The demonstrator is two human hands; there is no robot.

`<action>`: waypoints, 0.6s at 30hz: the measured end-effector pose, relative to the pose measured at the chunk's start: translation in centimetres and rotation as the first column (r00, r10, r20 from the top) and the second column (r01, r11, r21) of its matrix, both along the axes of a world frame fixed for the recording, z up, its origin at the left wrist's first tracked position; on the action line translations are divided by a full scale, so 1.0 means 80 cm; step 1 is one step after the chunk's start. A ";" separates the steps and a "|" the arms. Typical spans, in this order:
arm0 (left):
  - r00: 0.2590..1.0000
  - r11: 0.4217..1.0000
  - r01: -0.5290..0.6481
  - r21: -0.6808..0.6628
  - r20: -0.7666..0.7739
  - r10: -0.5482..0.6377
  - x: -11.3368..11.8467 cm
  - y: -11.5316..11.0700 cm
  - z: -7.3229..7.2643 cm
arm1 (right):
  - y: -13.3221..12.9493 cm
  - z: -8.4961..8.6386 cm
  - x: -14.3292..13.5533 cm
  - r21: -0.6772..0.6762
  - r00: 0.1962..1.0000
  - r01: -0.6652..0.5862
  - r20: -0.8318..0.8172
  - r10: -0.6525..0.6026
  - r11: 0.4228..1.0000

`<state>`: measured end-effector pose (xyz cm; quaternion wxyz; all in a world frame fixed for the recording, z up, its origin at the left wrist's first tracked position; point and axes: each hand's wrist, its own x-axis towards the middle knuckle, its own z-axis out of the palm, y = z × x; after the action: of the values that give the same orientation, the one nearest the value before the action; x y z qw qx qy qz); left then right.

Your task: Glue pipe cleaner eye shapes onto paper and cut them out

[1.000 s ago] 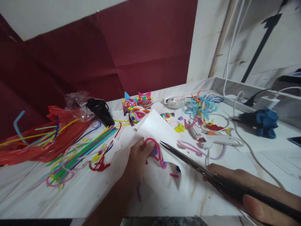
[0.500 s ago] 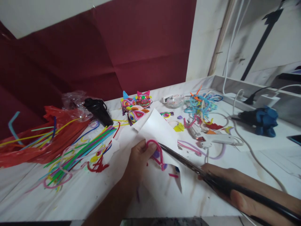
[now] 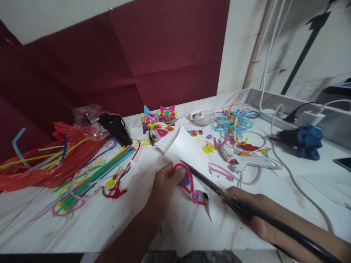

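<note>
My left hand (image 3: 167, 184) pinches a sheet of white paper (image 3: 189, 148) that carries a pink pipe-cleaner outline (image 3: 191, 175) with purple and dark blue patches. A narrow strip of the sheet hangs down at its lower right. In my right hand (image 3: 255, 204) are long black scissors (image 3: 216, 188), their blades pointing up and left. The blade tips lie at the paper just above the pink outline, close to my left thumb. The blades look nearly closed.
Colourful animal-face ornaments (image 3: 168, 115) stand at the back. Pipe cleaners (image 3: 95, 182) and a red bag (image 3: 79, 146) lie left, near a black object (image 3: 115, 128). Tangled pipe cleaners (image 3: 234, 122), a white glue gun (image 3: 257, 162), cables and a blue item (image 3: 308, 142) are on the right.
The scissors and my right hand have shifted left and slightly up. My left hand has moved slightly right with the paper, and more of the pink outline shows at its lower right.
</note>
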<state>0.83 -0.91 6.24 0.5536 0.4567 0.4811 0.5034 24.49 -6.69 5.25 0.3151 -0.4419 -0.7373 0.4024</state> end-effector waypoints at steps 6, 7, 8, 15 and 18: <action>1.000 1.000 -0.005 -0.020 0.012 0.005 0.005 -0.001 0.004 | 0.009 -0.003 0.013 -0.080 0.991 -0.122 -0.056 0.118 0.989; 1.000 1.000 -0.004 -0.023 0.016 0.005 0.005 -0.001 0.004 | 0.008 -0.004 0.012 -0.090 0.992 -0.117 -0.063 0.111 0.989; 1.000 1.000 -0.001 -0.026 0.020 0.001 0.005 -0.001 0.004 | 0.007 -0.004 0.011 -0.101 0.992 -0.104 -0.075 0.097 0.989; 0.997 0.999 0.023 -0.037 0.074 -0.021 0.004 -0.001 0.003 | 0.008 -0.001 0.005 -0.069 0.994 -0.094 -0.067 0.089 0.993; 0.994 0.998 0.043 -0.040 0.100 -0.039 0.004 0.000 0.004 | 0.007 -0.001 0.004 -0.065 0.997 -0.046 -0.062 0.042 0.997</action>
<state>1.16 -0.92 6.60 0.5966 0.4291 0.4542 0.5037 24.82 -6.12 5.19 0.3137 -0.4233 -0.7232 0.4466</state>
